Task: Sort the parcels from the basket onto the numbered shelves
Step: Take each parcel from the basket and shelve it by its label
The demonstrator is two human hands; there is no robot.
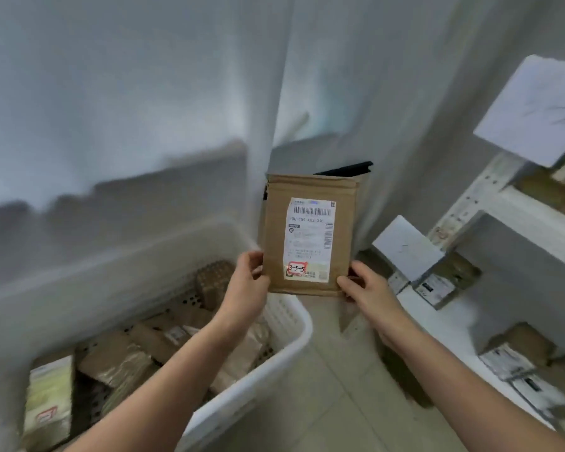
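I hold a flat brown cardboard parcel (pixel 276 223) upright in front of me, above the far right corner of the basket. Its white shipping label faces me, with "3-3-5" handwritten at the label's lower left. My left hand (pixel 247 282) grips the parcel's lower left corner and my right hand (pixel 367 288) grips its lower right corner. The white plastic basket (pixel 284 347) sits at lower left and holds several brown parcels (pixel 121 360). White metal shelves (pixel 516 203) stand at the right.
Boxes with labels (pixel 437 282) lie on the shelf levels at right, and more (pixel 519 363) on the lower level. A pale curtain (pixel 144 109) hangs behind the basket. Tiled floor (pixel 333 402) shows between basket and shelves. A dark flat item (pixel 346 169) pokes up behind the parcel.
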